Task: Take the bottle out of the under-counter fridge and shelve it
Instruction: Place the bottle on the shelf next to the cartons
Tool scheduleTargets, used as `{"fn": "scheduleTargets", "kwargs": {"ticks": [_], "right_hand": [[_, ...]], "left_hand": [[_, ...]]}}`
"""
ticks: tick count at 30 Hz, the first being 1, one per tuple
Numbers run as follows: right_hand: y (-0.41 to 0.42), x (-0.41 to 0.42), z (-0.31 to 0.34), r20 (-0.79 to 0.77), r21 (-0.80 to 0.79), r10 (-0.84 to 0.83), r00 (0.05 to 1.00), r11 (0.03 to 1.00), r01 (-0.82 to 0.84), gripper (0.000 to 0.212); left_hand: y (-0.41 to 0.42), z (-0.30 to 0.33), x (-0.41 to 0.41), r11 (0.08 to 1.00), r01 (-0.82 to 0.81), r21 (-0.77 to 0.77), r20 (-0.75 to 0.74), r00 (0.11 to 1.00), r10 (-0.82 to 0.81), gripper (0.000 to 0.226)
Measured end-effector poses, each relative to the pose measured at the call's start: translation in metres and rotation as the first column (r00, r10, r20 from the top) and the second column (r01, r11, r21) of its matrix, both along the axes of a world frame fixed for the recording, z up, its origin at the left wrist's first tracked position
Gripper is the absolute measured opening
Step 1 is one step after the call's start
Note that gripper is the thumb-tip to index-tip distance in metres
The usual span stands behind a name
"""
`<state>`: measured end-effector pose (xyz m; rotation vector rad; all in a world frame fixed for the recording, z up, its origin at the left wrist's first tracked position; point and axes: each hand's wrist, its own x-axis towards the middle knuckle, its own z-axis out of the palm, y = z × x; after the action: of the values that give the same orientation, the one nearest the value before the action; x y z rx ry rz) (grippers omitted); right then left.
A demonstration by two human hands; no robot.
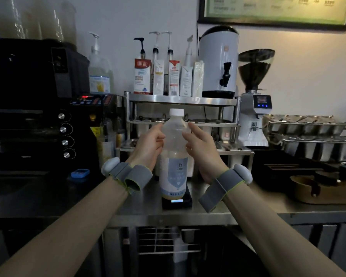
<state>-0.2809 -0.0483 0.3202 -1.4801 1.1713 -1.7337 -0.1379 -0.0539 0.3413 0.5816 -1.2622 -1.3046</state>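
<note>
A tall clear plastic bottle (174, 156) with a white cap, a pale blue label and yellowish liquid stands upright over a small black scale (177, 202) on the steel counter. My left hand (148, 145) wraps its upper body from the left. My right hand (201, 148) touches it from the right, with the fingers partly spread. Behind the bottle stands a steel tiered shelf (183, 100). Below the counter edge, the under-counter fridge (168, 244) is open, showing a wire rack.
Several pump cartons (168, 76) and a white drink dispenser (218, 60) fill the shelf top. A coffee grinder (255, 96) stands to the right, steel trays (312, 136) beyond it. A black oven (32, 108) and a pump bottle (99, 70) are at left.
</note>
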Motion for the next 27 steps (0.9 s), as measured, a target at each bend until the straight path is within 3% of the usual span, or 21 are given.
{"fn": "scheduleTargets", "kwargs": {"ticks": [3, 7, 14, 19, 27], "right_hand": [[-0.007, -0.002, 0.029, -0.008, -0.016, -0.010, 1.000, 1.000, 0.010, 0.058], [-0.029, -0.002, 0.106, -0.023, 0.010, -0.022, 0.999, 1.000, 0.022, 0.057], [-0.084, 0.004, 0.271, -0.043, 0.070, -0.038, 0.998, 0.997, 0.040, 0.061], [-0.110, 0.004, 0.343, 0.017, 0.109, -0.018, 1.000, 0.994, 0.016, 0.060], [-0.177, -0.007, 0.461, 0.027, 0.154, -0.011, 1.000, 0.988, 0.006, 0.062]], "left_hand": [[-0.012, 0.030, -0.003, 1.000, 0.028, 0.006, -0.020, 0.999, -0.028, 0.055], [-0.039, 0.108, -0.005, 0.998, 0.045, 0.053, -0.053, 0.998, -0.042, 0.053], [-0.096, 0.271, 0.001, 0.987, 0.001, 0.161, -0.078, 0.997, 0.011, 0.024], [-0.128, 0.341, 0.000, 0.985, -0.025, 0.169, -0.047, 0.998, 0.034, 0.017], [-0.203, 0.452, -0.009, 0.988, 0.002, 0.154, 0.015, 1.000, -0.004, 0.029]]}}
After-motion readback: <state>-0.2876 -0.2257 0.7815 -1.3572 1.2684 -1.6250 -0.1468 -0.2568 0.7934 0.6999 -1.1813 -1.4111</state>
